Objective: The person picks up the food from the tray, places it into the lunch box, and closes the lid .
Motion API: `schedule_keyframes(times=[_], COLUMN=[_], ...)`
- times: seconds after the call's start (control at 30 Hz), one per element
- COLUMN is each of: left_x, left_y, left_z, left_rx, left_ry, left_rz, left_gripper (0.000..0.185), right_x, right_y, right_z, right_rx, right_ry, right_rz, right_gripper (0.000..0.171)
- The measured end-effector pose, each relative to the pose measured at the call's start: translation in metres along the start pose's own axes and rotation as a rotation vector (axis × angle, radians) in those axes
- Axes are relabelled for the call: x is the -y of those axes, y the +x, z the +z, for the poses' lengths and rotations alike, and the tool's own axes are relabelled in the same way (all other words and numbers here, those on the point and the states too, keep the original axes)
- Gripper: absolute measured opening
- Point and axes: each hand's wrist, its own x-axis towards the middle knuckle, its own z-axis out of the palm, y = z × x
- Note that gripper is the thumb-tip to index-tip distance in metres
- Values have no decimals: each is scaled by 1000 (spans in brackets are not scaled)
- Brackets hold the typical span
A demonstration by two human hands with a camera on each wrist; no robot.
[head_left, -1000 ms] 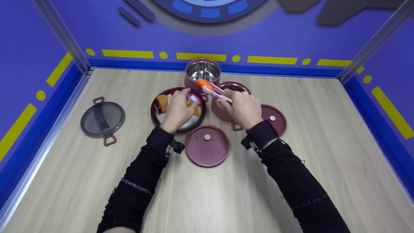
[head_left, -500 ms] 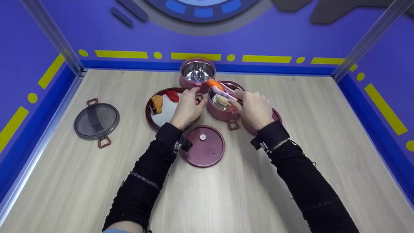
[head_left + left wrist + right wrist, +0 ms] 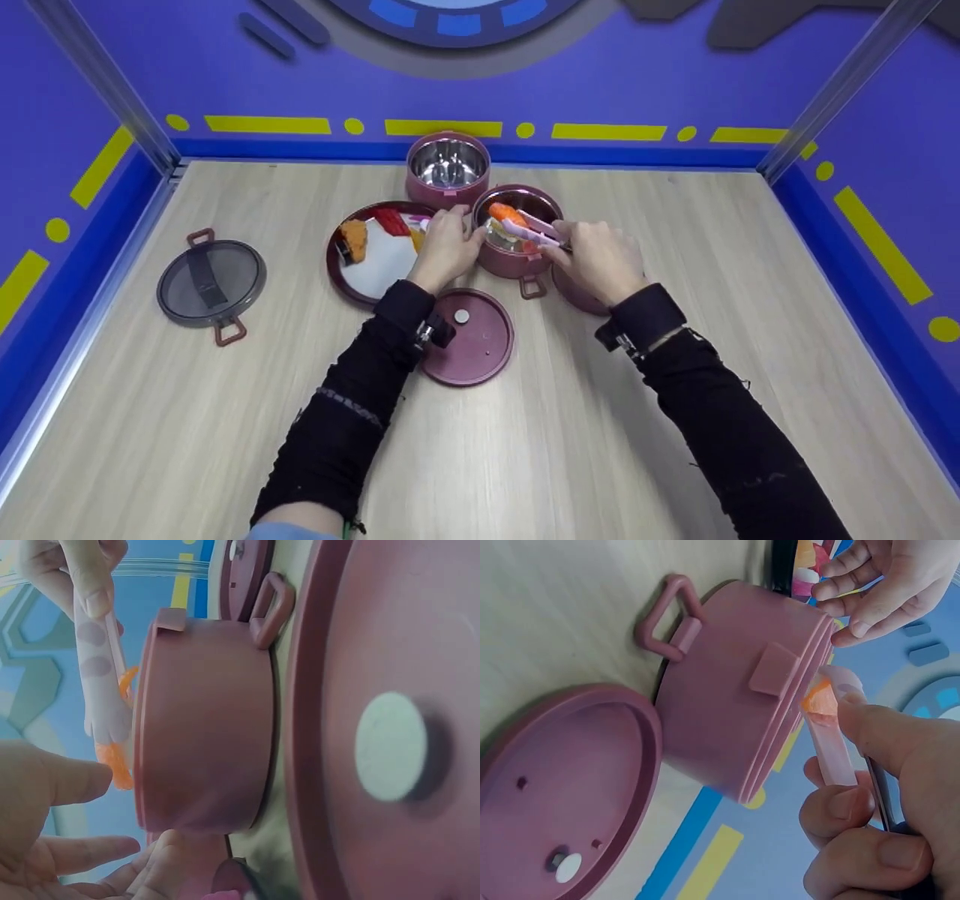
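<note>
My right hand (image 3: 589,253) grips pink tongs (image 3: 534,227) that pinch an orange food piece (image 3: 507,214) just over the open mouth of a maroon pot (image 3: 517,259). The right wrist view shows the tongs (image 3: 832,742) and the orange piece (image 3: 819,699) at the pot's rim (image 3: 735,697). My left hand (image 3: 448,244) rests with fairly straight fingers against the pot's left side. In the left wrist view the tongs (image 3: 101,682) hang beside the pot (image 3: 206,727). Some pale food lies inside the pot.
A dark red plate (image 3: 334,259) with fried and red food sits left of the pot. A steel-lined pot (image 3: 448,169) stands behind. One maroon lid (image 3: 469,337) lies in front, another (image 3: 577,294) under my right wrist. A grey glass lid (image 3: 211,281) lies far left.
My right hand carried the tongs and orange piece from near the back pot to over the nearer pot and lowered them. My left hand left the plate and moved to the pot's side.
</note>
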Motion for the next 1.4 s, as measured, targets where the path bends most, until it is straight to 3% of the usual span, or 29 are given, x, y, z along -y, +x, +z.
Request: schedule_keyframes(times=[0.33, 0.67, 1.03, 1.4], left_x=[6, 6, 6, 8], left_y=[4, 5, 5, 6], left_z=[7, 10, 12, 13], left_rx=[-9, 10, 9, 23], left_ry=[9, -5, -22, -9], left_rz=[17, -12, 7, 6], left_gripper=[51, 53, 51, 51], right_x=[0, 1, 4, 4], right_y=[3, 14, 25, 29], right_z=[0, -7, -11, -12], right_rx=[67, 205, 281, 315], right_ry=[-6, -13, 43, 76], right_rz=[-60, -31, -22, -41], right_gripper=[34, 45, 29, 31])
